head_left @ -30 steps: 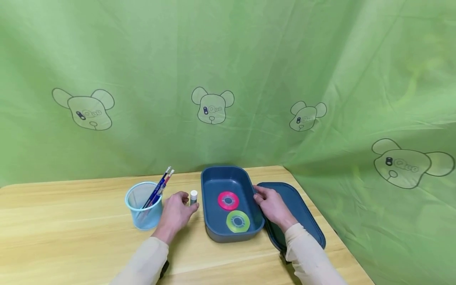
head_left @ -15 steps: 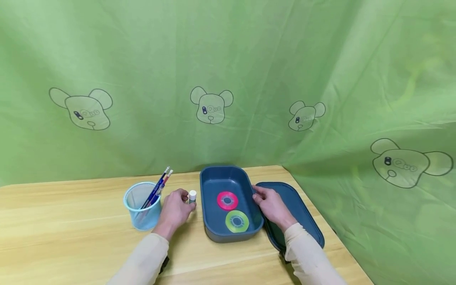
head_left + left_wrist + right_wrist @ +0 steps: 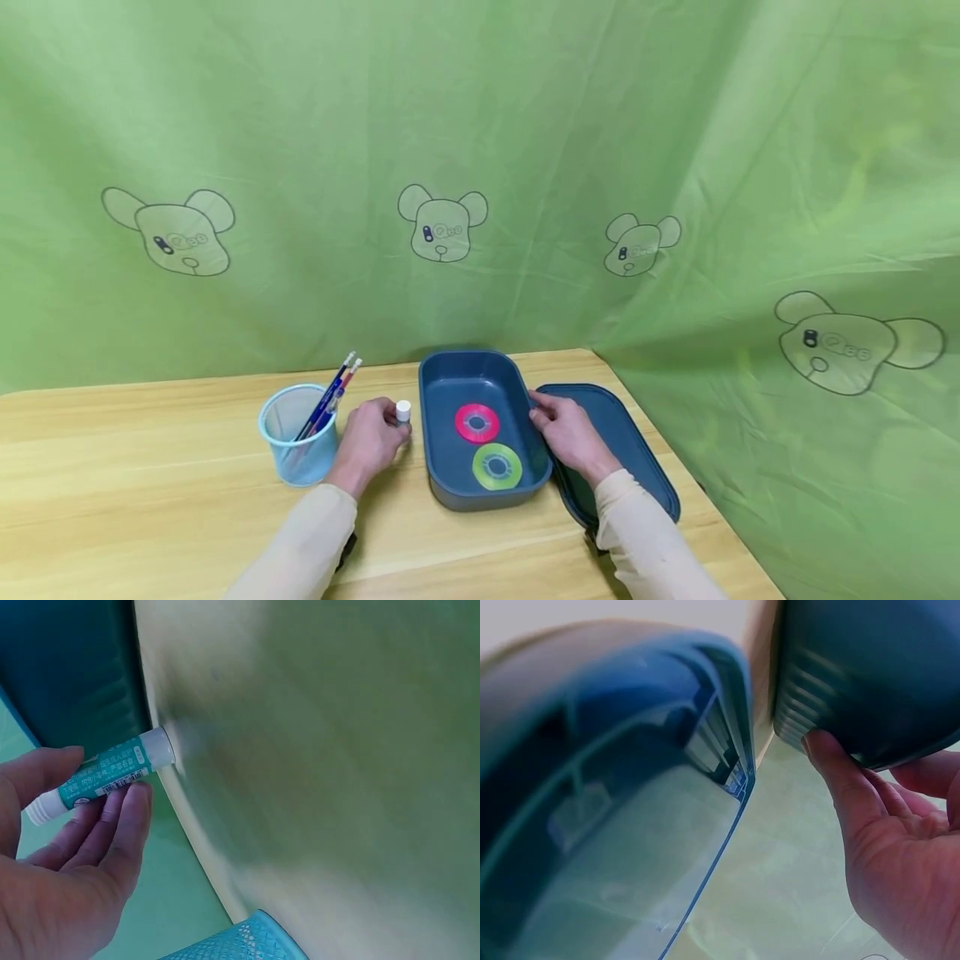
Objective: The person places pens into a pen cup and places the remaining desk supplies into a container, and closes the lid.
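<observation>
My left hand (image 3: 369, 442) pinches an upright glue stick (image 3: 109, 772) between thumb and fingers. It has a green label and white ends; its lower end is at or just above the table, I cannot tell which. To its right stands a dark blue lidless box (image 3: 455, 487). A pink tape roll (image 3: 477, 423) and a yellow-green tape roll (image 3: 497, 467) lie flat inside. At the box's right wall, my right hand (image 3: 572, 435) holds the rim, with one finger on the outer wall in the right wrist view.
A light blue mesh pen cup (image 3: 303, 458) with several pencils (image 3: 327, 408) stands left of my left hand. The dark lid (image 3: 626, 442) lies right of the box, partly under my right forearm. A green curtain (image 3: 480, 108) hangs behind the wooden table (image 3: 150, 500).
My left thumb and fingers have closed in from around the glue stick to pinch it. My right hand stays at the box's rim. The whole head view has shifted slightly.
</observation>
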